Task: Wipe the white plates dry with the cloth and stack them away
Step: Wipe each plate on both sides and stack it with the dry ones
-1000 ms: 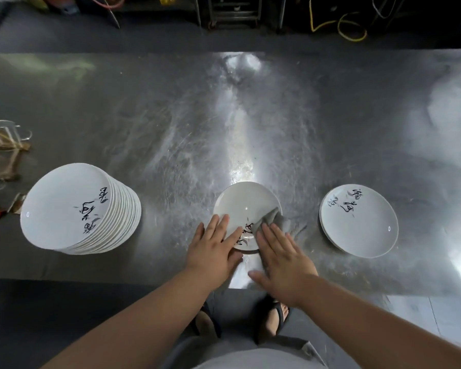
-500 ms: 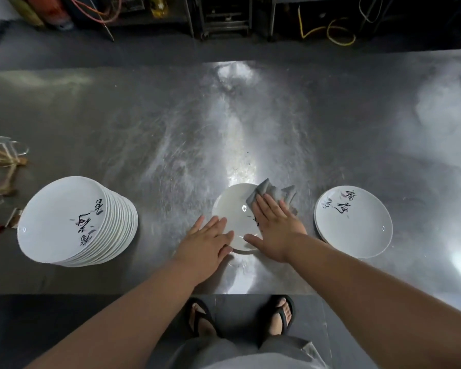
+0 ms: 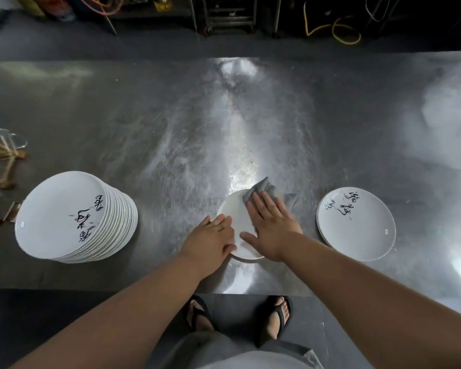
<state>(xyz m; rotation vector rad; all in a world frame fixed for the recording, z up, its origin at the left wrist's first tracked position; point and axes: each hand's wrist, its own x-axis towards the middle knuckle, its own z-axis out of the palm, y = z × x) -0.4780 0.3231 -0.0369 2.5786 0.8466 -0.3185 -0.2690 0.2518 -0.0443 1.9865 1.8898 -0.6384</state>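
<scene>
Wiping is going on: the right hand [image 3: 273, 227], fingers straight, is pressing the grey cloth [image 3: 266, 189] onto the near middle plate [image 3: 236, 222] while the flat left hand [image 3: 210, 241] is steadying its rim, and lifting it onto the right stack [image 3: 357, 227] is seemingly coming next.

A plate [image 3: 237, 225] lies near the worktop's [image 3: 171, 115] front edge under my hands. A tall stack [image 3: 75, 217] stands toward its left end, a short stack [image 3: 357, 225] to the right.
</scene>
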